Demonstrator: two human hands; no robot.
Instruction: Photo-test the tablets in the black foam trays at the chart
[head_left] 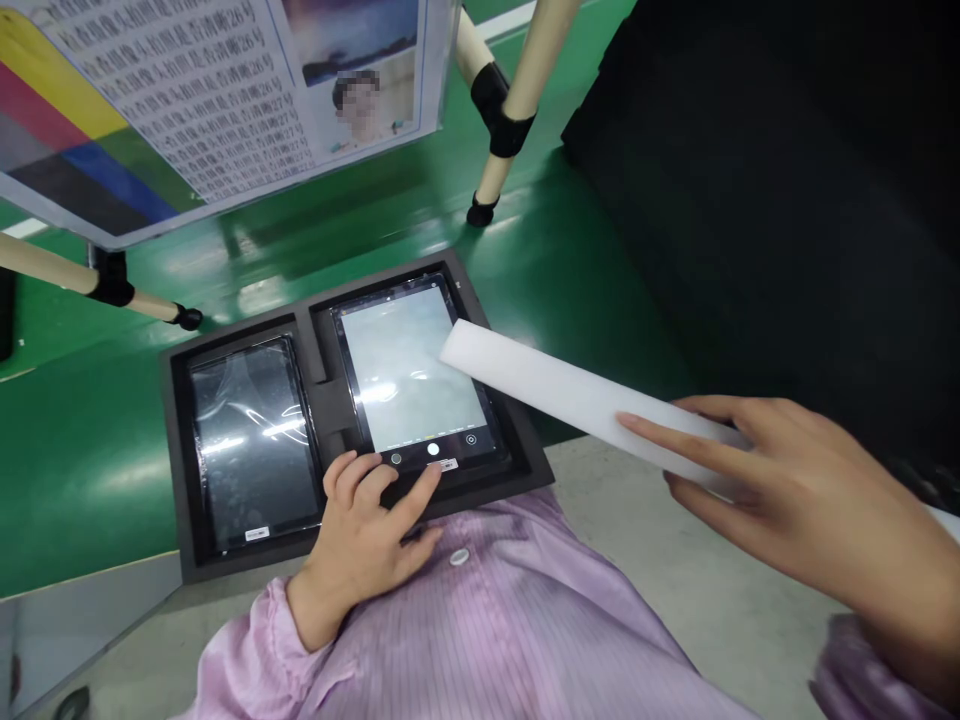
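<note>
My left hand point(367, 530) lies over the front edge of a black foam tray point(328, 408), fingers apart and holding nothing. Its index fingertip is at the bottom of the right tablet point(420, 370), just under the round white shutter button of a camera screen. A second tablet point(255, 440), dark and film-covered, rests in the left compartment. My right hand point(787, 490) grips a long, flat white strip point(570, 395), whose far end overlaps the right edge of the lit tablet in view. Whether the strip touches the tablet, I cannot tell.
A printed chart point(225, 100) with colour blocks, text and photos stands beyond the tray. Cream pipe legs point(517, 95) with black joints stand on the green surface point(90, 450). Something large and black point(787, 200) fills the upper right.
</note>
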